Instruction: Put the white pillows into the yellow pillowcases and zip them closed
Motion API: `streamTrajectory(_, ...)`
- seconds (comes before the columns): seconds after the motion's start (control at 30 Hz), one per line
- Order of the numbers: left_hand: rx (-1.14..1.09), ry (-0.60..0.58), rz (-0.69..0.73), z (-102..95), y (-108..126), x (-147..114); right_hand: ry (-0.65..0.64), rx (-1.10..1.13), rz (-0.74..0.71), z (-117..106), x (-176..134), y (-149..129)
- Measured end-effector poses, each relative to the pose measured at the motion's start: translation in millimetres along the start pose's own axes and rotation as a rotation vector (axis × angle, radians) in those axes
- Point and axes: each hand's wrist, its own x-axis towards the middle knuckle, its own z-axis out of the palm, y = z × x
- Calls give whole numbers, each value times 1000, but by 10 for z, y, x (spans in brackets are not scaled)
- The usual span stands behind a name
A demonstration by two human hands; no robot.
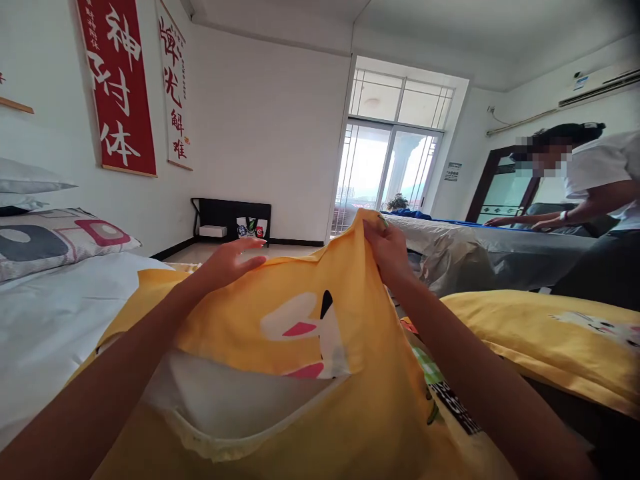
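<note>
In front of me is a yellow pillowcase [385,393] with a white and pink cartoon print. Its opening gapes toward me, and a white pillow [225,393] shows inside. My right hand [387,247] pinches the far right corner of the pillowcase and lifts it to a peak. My left hand [233,261] lies over the far left edge of the cloth, fingers stretched out and thumb apart. The underside of the left hand is hidden, so whether its palm presses the cloth is unclear.
A patterned pillow [65,237] lies on the white bedding [45,327] at left. At right rests another yellow pillow [545,333]. Beyond it, a person [600,173] bends over a plastic-covered table [530,250]. A low black shelf [230,210] stands by the far wall.
</note>
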Motion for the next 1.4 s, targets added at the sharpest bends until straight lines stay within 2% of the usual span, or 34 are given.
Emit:
streamTrajectory(0.07, 11, -201, -25, 140, -123, 127, -65, -18, 0, 73, 0, -135)
streamTrajectory(0.13, -87, -397, -60, 277, -163, 161, -93, -50, -5, 97, 10, -235)
streamTrajectory(0.2, -184, -484, -76, 367, -140, 149, -69, -71, 5, 65, 32, -289)
streamTrajectory(0.33, -232, -394, -48, 382, -51, 116, -80, -114, 12, -113, 102, -277)
streamTrajectory(0.47, -225, -304, -76, 283, 13, 161, -244, -315, -17, -340, 180, -268)
streamTrajectory(0.5, -227, -285, -73, 258, 39, 190, -239, -376, -34, -376, 187, -276)
streamTrajectory(0.57, -257, -266, -72, 215, 114, 264, -94, -463, -138, -388, 173, -291)
streamTrajectory(0.63, -299, -253, -95, 186, 205, 340, 60, -473, -267, -316, 130, -284)
streamTrajectory(0.67, -313, -249, -105, 177, 246, 369, 77, -462, -306, -261, 109, -269)
streamTrajectory(0.77, -303, -235, -85, 178, 308, 401, -4, -434, -294, -135, 104, -198)
streamTrajectory(0.93, -252, -144, -30, 237, 233, 353, 170, -306, -257, -197, 221, -85)
streamTrajectory(1.0, -193, -157, -20, 249, 204, 341, 158, -335, -283, -236, 225, -63)
streamTrajectory(1.1, -171, -221, -48, 232, 203, 328, 170, -541, -435, -280, 212, -83)
streamTrajectory(1.17, -234, -249, -112, 202, 222, 315, 144, -682, -509, -325, 232, -131)
streamTrajectory(1.27, -384, -262, -174, 148, 240, 298, 29, -838, -547, -408, 285, -239)
streamTrajectory(1.4, -446, -204, -213, 94, 241, 281, 41, -803, -576, -422, 266, -375)
